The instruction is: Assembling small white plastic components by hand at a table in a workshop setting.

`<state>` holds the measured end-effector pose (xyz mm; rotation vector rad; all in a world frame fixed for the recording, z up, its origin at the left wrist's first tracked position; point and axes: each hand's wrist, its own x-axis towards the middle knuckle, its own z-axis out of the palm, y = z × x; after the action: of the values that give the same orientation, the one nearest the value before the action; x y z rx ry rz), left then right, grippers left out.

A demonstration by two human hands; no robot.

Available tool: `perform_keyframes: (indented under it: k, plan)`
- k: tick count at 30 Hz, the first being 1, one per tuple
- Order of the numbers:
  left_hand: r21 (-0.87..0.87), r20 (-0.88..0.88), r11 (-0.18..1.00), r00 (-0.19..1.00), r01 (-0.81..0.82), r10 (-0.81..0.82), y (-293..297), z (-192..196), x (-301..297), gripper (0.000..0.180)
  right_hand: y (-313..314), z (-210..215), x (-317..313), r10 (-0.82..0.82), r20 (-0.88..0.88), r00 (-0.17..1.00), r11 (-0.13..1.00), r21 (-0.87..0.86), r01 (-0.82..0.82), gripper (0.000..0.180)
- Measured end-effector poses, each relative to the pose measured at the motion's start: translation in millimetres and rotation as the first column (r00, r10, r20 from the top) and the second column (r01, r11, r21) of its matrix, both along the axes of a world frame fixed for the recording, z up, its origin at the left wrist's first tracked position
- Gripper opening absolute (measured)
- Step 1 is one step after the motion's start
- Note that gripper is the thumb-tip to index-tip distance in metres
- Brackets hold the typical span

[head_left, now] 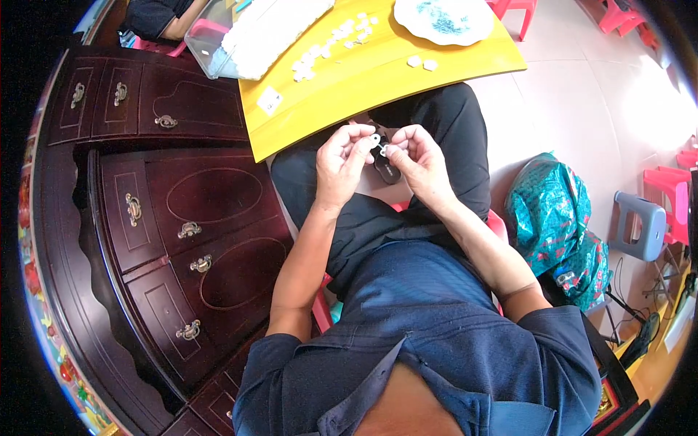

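Observation:
Above my lap, just off the near edge of the yellow table (378,75), both hands are close together. My left hand (337,168) is closed, pinching a small white round piece (375,138) with a dark spot in its middle between thumb and index finger. My right hand (423,166) is closed too, its thumb and index finger on a second tiny white piece (384,151). A thin light link seems to run between the two pieces; they are too small to make out fully. Several small white pieces (303,67) lie scattered on the table, with two more (422,64) apart from them.
A white plate (476,35) with blue bits sits at the table's far right. At the far left are a clear plastic tub (201,52) and a white heap. Dark wooden drawers (211,196) flank my left; green bags (545,211) and stools (640,225) stand right. Another person's arm (182,25) shows beyond.

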<state>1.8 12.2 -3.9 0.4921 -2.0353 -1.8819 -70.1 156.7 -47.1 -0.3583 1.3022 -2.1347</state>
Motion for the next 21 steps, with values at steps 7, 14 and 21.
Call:
perform_keyframes:
  k: [7, 14, 21]
  plan:
    - [0.009, 0.041, 1.000, 0.999, 0.022, -0.022, -0.3, 1.3, -0.1, 0.016, -0.8, -4.3, 0.7, -0.020, -0.034, 0.999, 0.999, 0.028, 0.020, 0.012]
    - [-0.009, 0.059, 0.999, 0.998, 0.033, -0.033, -0.8, 2.5, 0.2, 0.015, 0.5, -0.7, -0.5, -0.007, -0.060, 0.998, 0.995, 0.100, 0.013, 0.012]
    - [0.017, 0.066, 0.998, 0.996, 0.054, -0.055, -2.5, -2.3, 1.2, 0.016, 1.1, -1.3, -1.3, 0.001, -0.025, 1.000, 0.998, 0.059, 0.000, 0.011]
